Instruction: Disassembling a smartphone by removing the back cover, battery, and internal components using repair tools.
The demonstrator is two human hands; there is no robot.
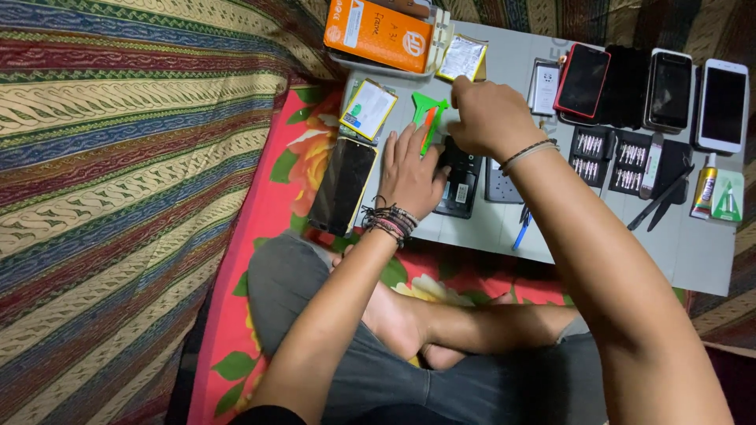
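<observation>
Head view, person seated cross-legged at a low grey tabletop [504, 228].

Containers: white tray [429, 59] at the far edge holds an orange box [378, 31]; a foil-backed flat pack [462, 57] leans at its right side. Black bit holder [610, 153] lies open, rows of small metal bits in its slots.

Opened black phone [459, 177] lies on the tabletop between the hands, near the front edge. Left hand [411, 173] lies flat, palm down, fingers spread, pressing the phone's left side; it grips nothing. Wrist carries braided bands. Right hand [488, 118] hovers over the phone's far end, knuckles up, fingers curled down; what they pinch, I cannot tell. Green plastic pry tool [429, 110] with an orange stick lies just beyond the left fingertips.

Detached dark screen panel [342, 185] lies left of the left hand.
</observation>
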